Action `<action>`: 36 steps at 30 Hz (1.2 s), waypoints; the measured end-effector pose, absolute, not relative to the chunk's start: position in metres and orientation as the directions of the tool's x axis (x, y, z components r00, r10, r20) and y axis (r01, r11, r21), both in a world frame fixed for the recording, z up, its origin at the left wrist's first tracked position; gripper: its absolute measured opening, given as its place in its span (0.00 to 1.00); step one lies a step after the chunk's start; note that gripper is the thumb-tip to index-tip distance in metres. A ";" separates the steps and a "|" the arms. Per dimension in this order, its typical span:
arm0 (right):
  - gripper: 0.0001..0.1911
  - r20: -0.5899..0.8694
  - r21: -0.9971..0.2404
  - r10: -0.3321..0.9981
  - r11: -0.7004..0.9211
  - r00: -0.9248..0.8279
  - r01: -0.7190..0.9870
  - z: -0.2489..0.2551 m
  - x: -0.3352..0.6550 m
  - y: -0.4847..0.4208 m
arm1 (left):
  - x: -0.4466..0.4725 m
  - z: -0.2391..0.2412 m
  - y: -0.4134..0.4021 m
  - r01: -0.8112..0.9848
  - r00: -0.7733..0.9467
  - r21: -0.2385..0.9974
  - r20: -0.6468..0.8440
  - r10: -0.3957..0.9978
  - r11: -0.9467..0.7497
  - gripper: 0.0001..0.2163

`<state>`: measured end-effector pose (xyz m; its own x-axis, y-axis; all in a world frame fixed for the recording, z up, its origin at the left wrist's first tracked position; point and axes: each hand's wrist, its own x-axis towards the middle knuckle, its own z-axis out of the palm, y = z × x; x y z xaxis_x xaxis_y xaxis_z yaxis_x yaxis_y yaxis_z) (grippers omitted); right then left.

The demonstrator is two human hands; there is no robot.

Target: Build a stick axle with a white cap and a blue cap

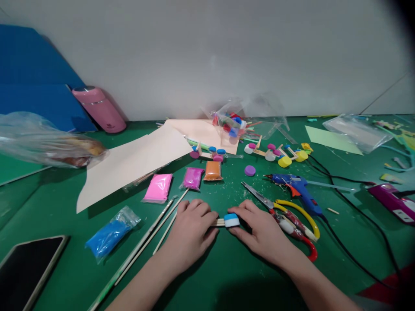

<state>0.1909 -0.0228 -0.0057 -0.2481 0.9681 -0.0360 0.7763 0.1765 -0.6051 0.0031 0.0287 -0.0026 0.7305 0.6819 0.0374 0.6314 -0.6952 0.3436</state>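
My left hand [191,229] rests on the green mat, fingers curled over short wooden sticks [219,222] that poke out to the right. My right hand [259,229] pinches a blue and white bottle cap [231,220] fixed at the end of those sticks. Both hands meet at the front middle of the table. Long thin wooden skewers [155,233] lie just left of my left hand.
Scissors [285,218] and a blue glue gun [300,190] with a black cord lie to the right. Clay packets in pink [158,188], magenta [192,178], orange [212,170] and blue [108,235] lie ahead and left. Beige paper [129,162], cap-and-stick models [279,153], a phone [27,270].
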 end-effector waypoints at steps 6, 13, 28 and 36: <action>0.11 -0.045 -0.597 0.969 0.170 -0.245 0.784 -0.006 0.191 -0.022 | 0.003 -0.005 0.028 0.634 0.732 0.346 0.020 0.681 -0.691 0.09; 0.11 -0.042 -0.602 0.967 0.175 -0.250 0.779 -0.007 0.192 -0.021 | 0.004 -0.008 0.028 0.626 0.736 0.343 0.037 0.676 -0.701 0.09; 0.11 -0.042 -0.606 0.967 0.174 -0.249 0.776 -0.008 0.191 -0.021 | 0.005 -0.009 0.029 0.627 0.729 0.361 0.041 0.683 -0.691 0.07; 0.11 -0.047 -0.599 0.967 0.172 -0.249 0.782 -0.007 0.192 -0.021 | 0.004 -0.010 0.028 0.634 0.728 0.336 0.044 0.684 -0.696 0.08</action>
<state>0.1916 -0.0207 -0.0071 -0.2487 0.9674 -0.0469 0.7817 0.1719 -0.5995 0.0044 0.0283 -0.0104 0.7283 0.6839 0.0436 0.6338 -0.6964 0.3365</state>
